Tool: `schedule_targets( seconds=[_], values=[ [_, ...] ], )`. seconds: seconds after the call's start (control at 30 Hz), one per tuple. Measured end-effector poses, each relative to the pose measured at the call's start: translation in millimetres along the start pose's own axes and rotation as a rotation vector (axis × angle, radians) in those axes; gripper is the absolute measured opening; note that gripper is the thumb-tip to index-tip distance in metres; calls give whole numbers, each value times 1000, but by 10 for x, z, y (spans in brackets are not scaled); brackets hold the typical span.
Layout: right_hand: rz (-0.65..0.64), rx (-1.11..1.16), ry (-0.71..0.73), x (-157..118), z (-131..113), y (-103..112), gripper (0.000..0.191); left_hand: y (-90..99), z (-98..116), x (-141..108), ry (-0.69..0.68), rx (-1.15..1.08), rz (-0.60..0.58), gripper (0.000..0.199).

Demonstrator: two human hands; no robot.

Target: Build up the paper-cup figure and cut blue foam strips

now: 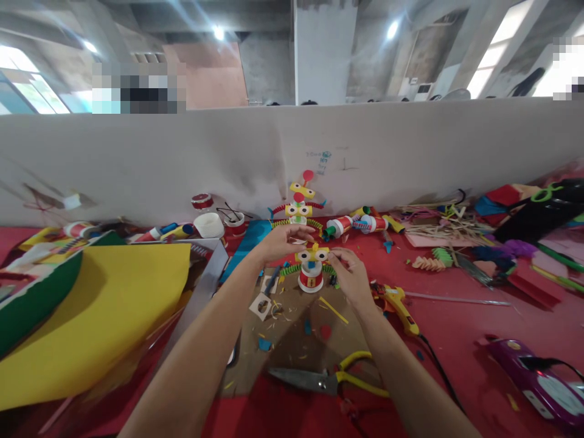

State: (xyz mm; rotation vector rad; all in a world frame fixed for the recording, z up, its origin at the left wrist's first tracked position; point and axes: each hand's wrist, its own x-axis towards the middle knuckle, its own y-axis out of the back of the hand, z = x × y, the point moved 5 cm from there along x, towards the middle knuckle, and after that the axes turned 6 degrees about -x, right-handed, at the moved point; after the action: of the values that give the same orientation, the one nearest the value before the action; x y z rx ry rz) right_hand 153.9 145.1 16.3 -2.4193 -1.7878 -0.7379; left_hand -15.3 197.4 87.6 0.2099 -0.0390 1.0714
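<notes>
Our right grip (350, 272) pinches the eyed figure (311, 278) on the brown board (249, 362); whether our left grip (292, 238) holds it, we cannot tell. Scissors (322, 384) lie nearer us, a glue gun (401, 310) rightward; the partition (219, 152) handwriting (322, 163) is too blurred to read.

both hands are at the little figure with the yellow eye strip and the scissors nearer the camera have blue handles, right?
Not quite: the head view shows the scissors have yellow handles, not blue. The left hand and right hand are indeed at the little figure.
</notes>
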Motion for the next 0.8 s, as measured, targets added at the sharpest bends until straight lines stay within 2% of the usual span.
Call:
schedule_targets(
  seconds=[0.13, 0.23, 0.43, 0.63, 0.8],
  values=[
    [-6, -23, -9, 3, -13, -19, 22, -54, -82, -89, -29, 53, 136, 41],
    [-11, -17, -17, 2, -11, -36, 21, -97, -142, -100, -37, 97, 179, 37],
    [-6, -27, -31, -11, 10, -41, 22, -126, -171, -107, 13, 111, 206, 36],
    [28, -25, -72, -19, 1, -25, 22, -157, -172, -100, -20, 145, 214, 31],
    [27, -15, -87, -21, 6, -37, 22, -114, -169, -106, -25, 126, 213, 35]
  ],
)
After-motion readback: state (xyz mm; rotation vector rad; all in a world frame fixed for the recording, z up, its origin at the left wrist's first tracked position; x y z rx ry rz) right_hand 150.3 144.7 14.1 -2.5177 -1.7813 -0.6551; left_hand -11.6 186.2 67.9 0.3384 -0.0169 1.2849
